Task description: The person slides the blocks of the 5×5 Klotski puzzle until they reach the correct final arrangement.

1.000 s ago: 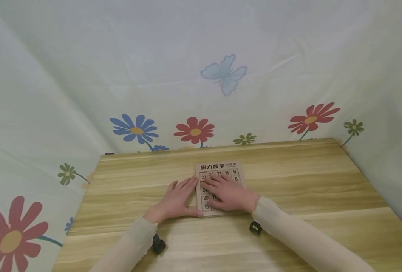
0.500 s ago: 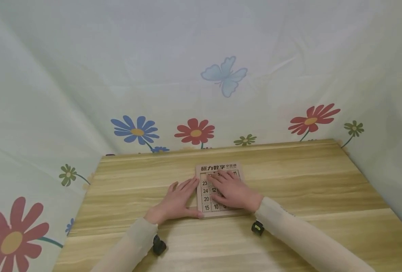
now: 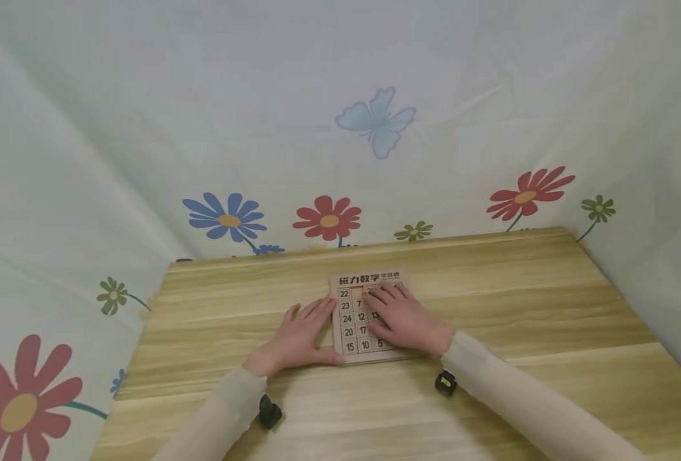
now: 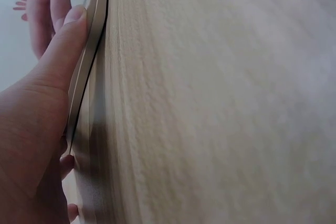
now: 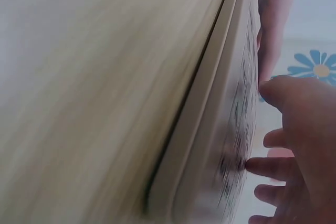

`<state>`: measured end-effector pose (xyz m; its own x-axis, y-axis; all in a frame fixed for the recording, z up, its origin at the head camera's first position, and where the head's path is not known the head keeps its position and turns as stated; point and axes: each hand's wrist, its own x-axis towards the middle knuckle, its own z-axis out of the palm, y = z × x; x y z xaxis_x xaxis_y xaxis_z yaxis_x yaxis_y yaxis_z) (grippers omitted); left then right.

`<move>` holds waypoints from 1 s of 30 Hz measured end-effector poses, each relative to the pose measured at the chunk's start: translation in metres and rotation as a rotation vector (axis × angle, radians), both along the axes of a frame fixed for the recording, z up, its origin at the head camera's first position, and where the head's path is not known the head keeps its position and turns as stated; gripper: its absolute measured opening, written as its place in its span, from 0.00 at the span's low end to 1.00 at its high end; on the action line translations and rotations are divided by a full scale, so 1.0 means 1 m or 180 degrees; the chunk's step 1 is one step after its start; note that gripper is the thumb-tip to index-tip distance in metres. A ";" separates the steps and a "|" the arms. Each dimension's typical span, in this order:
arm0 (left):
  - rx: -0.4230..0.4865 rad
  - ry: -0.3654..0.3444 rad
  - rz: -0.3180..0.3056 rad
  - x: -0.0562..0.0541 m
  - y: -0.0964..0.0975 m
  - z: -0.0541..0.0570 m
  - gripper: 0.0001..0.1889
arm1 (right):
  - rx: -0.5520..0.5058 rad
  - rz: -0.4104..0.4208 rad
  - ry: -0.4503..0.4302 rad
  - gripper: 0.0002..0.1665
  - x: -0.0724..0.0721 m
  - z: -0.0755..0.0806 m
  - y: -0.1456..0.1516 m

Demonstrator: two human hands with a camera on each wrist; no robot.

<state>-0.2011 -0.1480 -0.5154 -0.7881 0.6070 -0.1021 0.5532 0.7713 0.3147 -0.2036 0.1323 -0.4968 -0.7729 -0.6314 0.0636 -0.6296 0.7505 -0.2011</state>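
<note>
Left hand (image 3: 297, 339), head view: spread along left edge of puzzle (image 3: 361, 317); right hand (image 3: 412, 323): extended over tiles (image 3: 349, 332); both gripping nothing. Puzzle flat toward far edge of table (image 3: 490, 294). Left wrist view: thumb (image 4: 62, 48) on puzzle's near left corner. Right wrist view: fingertip (image 5: 254, 166) at tiles.

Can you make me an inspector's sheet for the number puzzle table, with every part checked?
Surface: wood-grain table.
Job's things: number slide puzzle, lying flat; a gap sits just right of tile 22.
Clutter: nothing seen.
Hands: left hand touches the puzzle's left edge; right hand is over the tiles, a fingertip touching.
Cables: nothing seen.
Surroundings: pale backdrop with printed flowers and a blue butterfly.
</note>
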 end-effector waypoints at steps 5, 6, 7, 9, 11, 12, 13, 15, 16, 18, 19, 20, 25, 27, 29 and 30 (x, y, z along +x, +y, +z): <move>-0.0001 0.0025 -0.0001 -0.001 -0.001 0.001 0.66 | -0.0021 0.0022 0.0020 0.37 0.000 0.002 0.007; 0.0010 0.0025 -0.0001 -0.001 -0.002 0.001 0.66 | -0.0029 0.0041 0.0004 0.37 0.000 0.001 0.006; 0.0018 0.0017 0.0001 0.000 -0.002 0.001 0.66 | -0.0028 0.0059 -0.0022 0.37 0.000 0.001 0.004; 0.0000 -0.0010 0.0002 0.000 -0.002 0.000 0.66 | 0.0002 0.0091 -0.0083 0.38 -0.001 -0.001 0.000; 0.0029 -0.0024 0.0003 0.001 -0.002 0.000 0.65 | 0.0032 0.0131 -0.0146 0.38 -0.002 -0.001 -0.004; 0.0041 -0.0030 0.0007 0.001 -0.002 0.000 0.65 | 0.0038 0.0151 -0.0170 0.38 -0.003 -0.001 -0.007; 0.0051 -0.0026 0.0006 0.001 -0.002 0.000 0.65 | 0.0047 0.0168 -0.0186 0.38 -0.003 -0.001 -0.009; 0.0053 -0.0014 0.0011 0.000 -0.002 -0.001 0.65 | 0.0052 0.0191 -0.0167 0.38 -0.004 0.000 -0.011; 0.0061 -0.0003 0.0012 0.000 -0.001 -0.001 0.65 | 0.0032 0.0195 -0.0151 0.37 -0.003 0.001 -0.010; 0.0075 0.0007 0.0016 0.000 -0.001 -0.001 0.65 | -0.0015 0.0182 -0.0075 0.36 -0.002 0.002 -0.007; 0.0077 0.0008 0.0018 0.000 0.000 -0.001 0.65 | -0.0021 0.0161 -0.0031 0.36 -0.002 0.002 -0.004; 0.0067 0.0011 0.0019 0.000 0.000 -0.001 0.65 | -0.0030 0.0136 0.0017 0.36 -0.001 0.002 0.000; 0.0053 0.0005 0.0014 0.000 -0.001 -0.001 0.66 | -0.0025 -0.0066 0.0122 0.36 0.003 0.002 0.021; 0.0056 0.0001 0.0012 0.001 -0.001 -0.001 0.66 | 0.0004 -0.0123 0.0110 0.38 0.004 0.001 0.026; 0.0062 -0.0008 0.0012 0.001 -0.001 -0.001 0.66 | 0.0011 -0.0123 0.0088 0.39 0.004 -0.001 0.027; 0.0061 -0.0006 0.0010 0.002 -0.001 -0.001 0.66 | 0.0017 -0.0108 0.0075 0.39 0.004 -0.002 0.027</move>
